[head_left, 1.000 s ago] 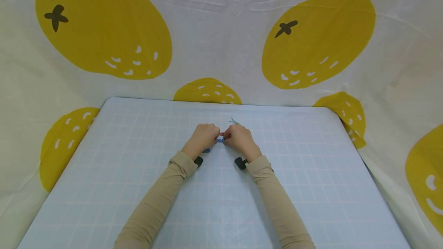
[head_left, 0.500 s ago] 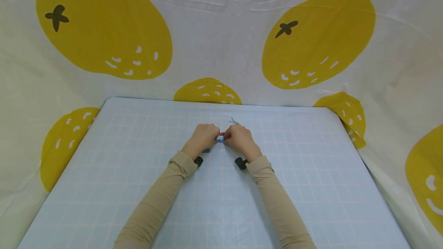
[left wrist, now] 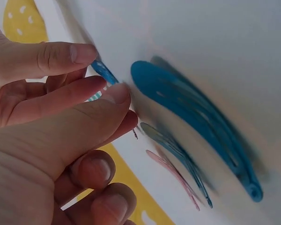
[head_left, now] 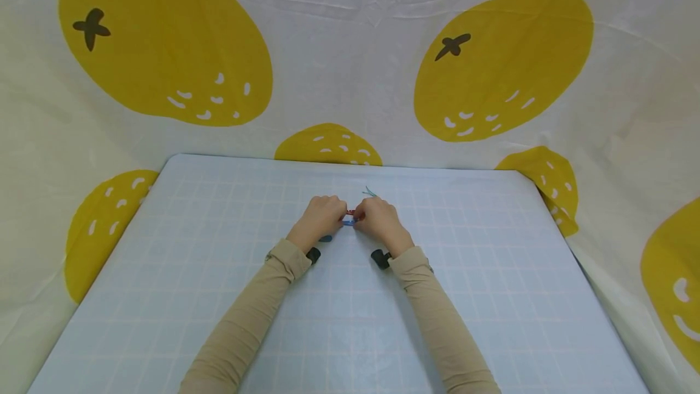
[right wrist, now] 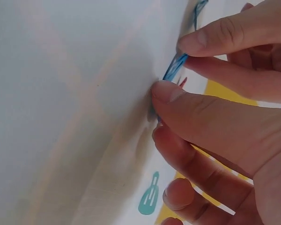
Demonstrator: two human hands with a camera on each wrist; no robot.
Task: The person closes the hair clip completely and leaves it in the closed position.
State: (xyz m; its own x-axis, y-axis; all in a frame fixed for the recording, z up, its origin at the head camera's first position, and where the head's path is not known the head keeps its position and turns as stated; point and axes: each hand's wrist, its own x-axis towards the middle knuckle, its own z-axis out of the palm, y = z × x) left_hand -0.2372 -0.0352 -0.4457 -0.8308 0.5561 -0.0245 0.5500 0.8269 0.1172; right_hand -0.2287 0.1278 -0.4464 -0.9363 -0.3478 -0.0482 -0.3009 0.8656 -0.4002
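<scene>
A slim blue snap hair clip [head_left: 348, 222] is stretched between my two hands over the table's middle. My left hand [head_left: 321, 217] pinches one end of it between thumb and forefinger. At the other end, my right hand [head_left: 378, 217] pinches it the same way. In the right wrist view, the blue clip's middle shows between the fingertips, its ends covered. Just beyond lies a red hair clip [head_left: 351, 212], partly hidden by the hands. A large blue snap clip [left wrist: 196, 122] lies near my left hand, with a teal clip [left wrist: 175, 147] and a pink clip [left wrist: 173, 173] beyond it.
A green hair clip [right wrist: 150, 194] lies past my right hand. Both wrists carry small black cameras [head_left: 380, 258]. The table [head_left: 219, 297] wears a pale gridded cover, and a cloth printed with yellow fruit [head_left: 503, 65] hangs behind its far edge.
</scene>
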